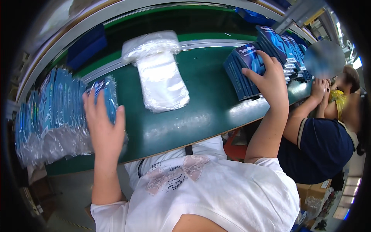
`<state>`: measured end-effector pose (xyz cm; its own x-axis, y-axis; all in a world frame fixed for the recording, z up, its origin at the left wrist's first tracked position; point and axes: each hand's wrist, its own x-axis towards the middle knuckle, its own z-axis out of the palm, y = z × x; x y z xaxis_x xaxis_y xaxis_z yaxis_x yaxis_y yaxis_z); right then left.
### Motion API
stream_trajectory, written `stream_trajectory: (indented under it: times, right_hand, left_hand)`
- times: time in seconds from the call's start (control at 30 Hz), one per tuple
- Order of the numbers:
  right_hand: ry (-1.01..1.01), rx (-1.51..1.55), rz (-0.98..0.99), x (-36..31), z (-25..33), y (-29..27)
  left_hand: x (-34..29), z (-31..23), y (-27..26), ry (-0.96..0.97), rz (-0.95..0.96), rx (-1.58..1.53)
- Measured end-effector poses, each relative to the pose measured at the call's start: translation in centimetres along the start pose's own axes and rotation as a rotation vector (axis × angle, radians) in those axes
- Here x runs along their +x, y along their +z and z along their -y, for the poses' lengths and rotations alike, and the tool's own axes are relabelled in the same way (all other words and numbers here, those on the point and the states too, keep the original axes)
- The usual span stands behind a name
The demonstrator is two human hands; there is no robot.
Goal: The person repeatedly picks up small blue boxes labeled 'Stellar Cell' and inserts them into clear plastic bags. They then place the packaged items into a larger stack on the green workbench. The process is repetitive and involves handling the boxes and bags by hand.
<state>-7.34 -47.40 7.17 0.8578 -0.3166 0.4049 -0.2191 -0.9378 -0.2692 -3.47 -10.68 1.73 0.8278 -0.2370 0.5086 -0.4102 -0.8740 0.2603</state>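
Observation:
At the left, my left hand (103,123) is at the front of a bagged blue box (111,91), fingers stretched out and thumb apart. That box stands at the near end of a row of blue boxes in clear plastic bags (58,102), their loose bag ends crumpled toward me. On the right, my right hand (269,75) reaches over an unbagged stack of blue boxes (237,75). Its thumb and fingers are spread over the front box (247,54), and a firm grip does not show. Between my hands lies a pile of clear plastic bags (162,81).
More blue boxes (276,46) are stacked at the far right of the green table (201,112). Behind the table runs a green belt (208,27), with a dark blue bin (87,46) at its left. A co-worker in a dark shirt (320,143) sits close on my right.

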Motion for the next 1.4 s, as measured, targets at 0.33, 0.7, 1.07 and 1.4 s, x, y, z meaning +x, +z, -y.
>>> stream_trajectory:
  times: [0.33, 0.7, 1.07, 1.4]
  right_hand:
    - [0.399, 1.563, 0.523, -3.2, 5.9, 4.7]
    - [0.479, 2.092, 1.204, -6.1, 8.5, 9.9]
    - [0.367, 1.885, 1.090, -4.9, 7.3, 10.1]
    - [0.296, 1.774, 0.701, -5.6, 9.6, 10.8]
  left_hand:
    - [3.2, -3.4, 3.5, 0.323, 0.427, -0.082]
    - [4.1, -3.6, 3.7, 0.075, 0.253, -0.723]
    - [4.1, -1.8, 3.6, -0.565, 0.398, -1.117]
    - [4.2, -2.7, 2.8, -0.141, 0.392, -0.700]
